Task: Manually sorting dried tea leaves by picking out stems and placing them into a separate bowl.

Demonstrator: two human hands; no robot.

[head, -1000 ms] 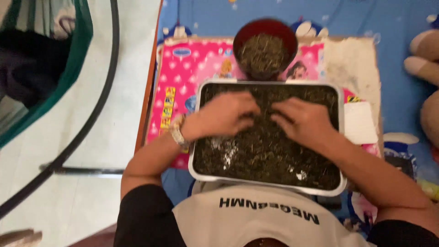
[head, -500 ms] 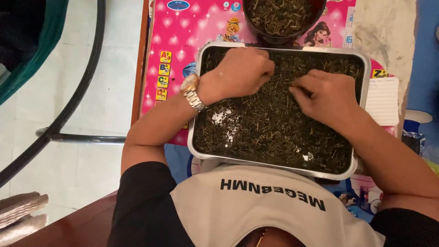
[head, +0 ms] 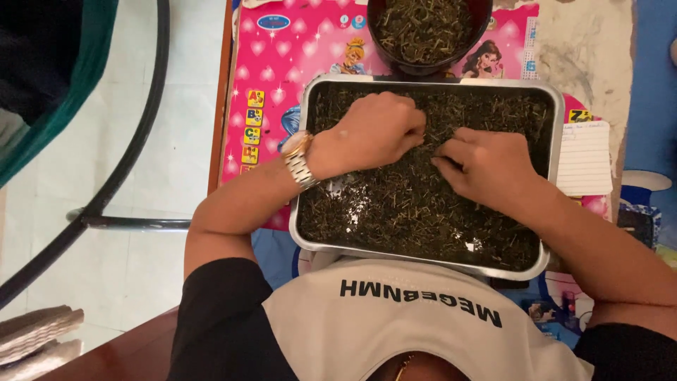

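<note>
Metal tray [head: 305, 212] of dried dark leaves [head: 409, 212] | left hand [head: 374, 134] fingers curled, pinching leaves | right hand [head: 490, 166] fingers bent together, tips pressed into leaves beneath.

A low surface beside a pale tiled floor, seen from above in soft, even light.

The pale tiled floor [head: 141, 233] fills the left, crossed by a dark curved metal tube [head: 134, 144] and a straight bar joined to it. A green fabric edge [head: 67, 106] hangs in the upper left corner. The surface [head: 218, 106] has a brown wooden rim and carries a pink children's mat [head: 282, 56]; further right lie a worn whitish patch [head: 585, 56] and blue covering [head: 652, 106].
</note>
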